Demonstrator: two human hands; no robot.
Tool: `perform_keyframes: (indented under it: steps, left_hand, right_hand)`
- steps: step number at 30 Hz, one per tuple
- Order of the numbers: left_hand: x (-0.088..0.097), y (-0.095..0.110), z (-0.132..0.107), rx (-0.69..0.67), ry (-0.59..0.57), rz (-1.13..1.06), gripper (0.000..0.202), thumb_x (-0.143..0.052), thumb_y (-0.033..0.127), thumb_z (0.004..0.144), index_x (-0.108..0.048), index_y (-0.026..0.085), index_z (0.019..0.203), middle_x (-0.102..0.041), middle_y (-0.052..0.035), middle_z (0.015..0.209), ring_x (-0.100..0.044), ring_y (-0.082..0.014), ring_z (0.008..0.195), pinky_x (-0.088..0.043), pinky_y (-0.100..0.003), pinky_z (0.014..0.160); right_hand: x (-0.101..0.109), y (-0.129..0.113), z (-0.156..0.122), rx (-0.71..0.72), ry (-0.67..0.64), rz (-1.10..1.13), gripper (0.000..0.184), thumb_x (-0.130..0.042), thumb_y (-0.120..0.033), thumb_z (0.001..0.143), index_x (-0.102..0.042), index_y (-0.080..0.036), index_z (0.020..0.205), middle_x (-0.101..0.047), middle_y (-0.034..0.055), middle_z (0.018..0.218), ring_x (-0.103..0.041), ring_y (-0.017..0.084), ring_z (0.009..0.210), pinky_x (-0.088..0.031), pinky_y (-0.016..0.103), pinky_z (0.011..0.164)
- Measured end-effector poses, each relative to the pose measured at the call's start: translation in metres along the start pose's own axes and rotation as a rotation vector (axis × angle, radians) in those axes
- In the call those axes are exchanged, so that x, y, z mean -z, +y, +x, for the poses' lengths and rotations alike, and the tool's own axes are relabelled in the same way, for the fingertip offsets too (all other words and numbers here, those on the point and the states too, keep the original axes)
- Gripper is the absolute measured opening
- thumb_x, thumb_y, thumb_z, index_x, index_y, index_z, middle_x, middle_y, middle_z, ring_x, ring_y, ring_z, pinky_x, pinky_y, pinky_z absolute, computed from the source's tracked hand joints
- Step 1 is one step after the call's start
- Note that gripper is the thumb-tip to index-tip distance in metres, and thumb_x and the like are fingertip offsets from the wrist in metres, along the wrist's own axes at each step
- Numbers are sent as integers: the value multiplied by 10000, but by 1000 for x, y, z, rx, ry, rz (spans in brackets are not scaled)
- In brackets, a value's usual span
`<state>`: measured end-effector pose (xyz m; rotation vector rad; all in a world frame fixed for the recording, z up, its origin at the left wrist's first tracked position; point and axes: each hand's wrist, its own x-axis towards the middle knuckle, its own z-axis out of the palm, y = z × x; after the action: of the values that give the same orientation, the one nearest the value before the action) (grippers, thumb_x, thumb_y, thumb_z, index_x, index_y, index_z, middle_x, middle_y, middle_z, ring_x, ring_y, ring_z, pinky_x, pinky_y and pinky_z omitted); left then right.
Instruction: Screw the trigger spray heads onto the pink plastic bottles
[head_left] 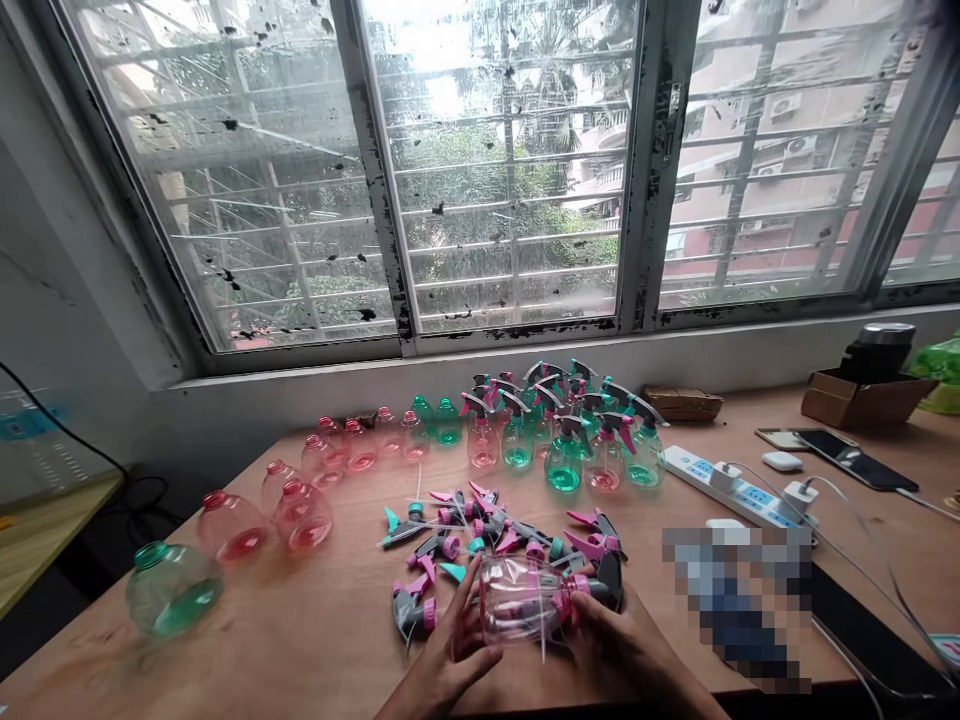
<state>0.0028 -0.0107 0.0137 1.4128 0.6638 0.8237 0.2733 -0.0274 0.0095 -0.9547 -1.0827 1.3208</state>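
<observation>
Near the front edge of the table, my left hand (454, 640) holds a clear pink bottle (510, 605) by its base end. The bottle lies sideways, its neck towards the right. At that neck, my right hand (619, 635) is closed around a grey trigger spray head (609, 580) with a pink collar; whether the collar is threaded on cannot be made out. Just beyond my hands lies a heap of loose trigger spray heads (491, 520), grey with pink or teal parts. One grey and pink spray head (412, 610) lies beside my left hand.
Open pink bottles (304, 515) and a green bottle (174, 590) stand at left. Bottles fitted with spray heads (564, 455) cluster at the back. On the right are a power strip (739, 490), phones (855, 460), cables and a cardboard box (862, 395). A pixelated patch hides something.
</observation>
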Motion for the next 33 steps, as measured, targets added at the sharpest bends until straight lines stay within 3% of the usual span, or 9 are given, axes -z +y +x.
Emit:
perform_keyframes:
  steps: [5,9,15,20,23,27,31,33]
  left_hand:
    - [5,-10,-1,34,15,-51,1208,-873,446,738,-31,408,1603,-371,-107,1630,-516,-354,1364,-370,-483,1141]
    - [6,-10,-3,81,41,-41,1128,-843,513,747,-136,355,1612,-393,-122,1620,-538,-371,1335,-347,-508,1155]
    - [-1,4,-1,8,-8,4,1158,-827,479,782,-6,429,1596,-409,-84,1615,-504,-377,1374,-400,-512,1118]
    - [6,-10,-1,55,30,-25,1167,-841,515,750,-59,394,1608,-357,-111,1643,-525,-387,1356,-404,-526,1118]
    - [8,-12,-2,50,-3,-44,1091,-832,472,778,-124,399,1604,-339,-85,1662,-418,-374,1461,-359,-519,1172]
    - [4,-4,-1,-22,-37,-37,1081,-809,374,830,-42,472,1585,-215,-35,1713,-312,-353,1528,-306,-524,1209]
    - [3,-3,0,-28,-34,-43,1152,-838,402,790,-11,449,1591,-238,-50,1707,-140,-349,1575,-161,-552,1252]
    - [4,-6,0,10,-20,-58,1149,-852,461,754,-75,422,1600,-227,-54,1710,-148,-362,1572,-140,-553,1257]
  right_hand:
    - [-2,0,0,-9,13,17,515,-861,-592,697,-633,-197,937,-682,-18,622,-598,168,555,-460,304,588]
    - [-3,0,-1,-13,41,30,523,-867,-591,688,-639,-203,955,-685,-17,633,-623,181,577,-481,312,604]
    - [-4,1,0,-15,37,44,525,-861,-596,693,-629,-207,959,-676,-24,623,-609,170,550,-471,295,566]
    - [-3,1,1,-15,2,46,519,-866,-584,698,-619,-203,950,-671,-25,596,-572,145,506,-439,268,516]
    - [-2,2,1,8,-13,51,484,-839,-571,746,-613,-195,950,-665,-27,597,-545,124,485,-406,248,490]
    - [-2,5,2,27,-13,44,473,-824,-563,771,-598,-194,962,-658,-33,595,-526,112,458,-402,242,471]
    - [-3,6,2,22,-5,34,492,-831,-573,758,-586,-197,960,-677,-22,613,-549,120,471,-420,244,480]
    - [-2,5,1,18,-12,14,509,-841,-586,738,-591,-195,948,-678,-17,613,-557,126,487,-429,247,489]
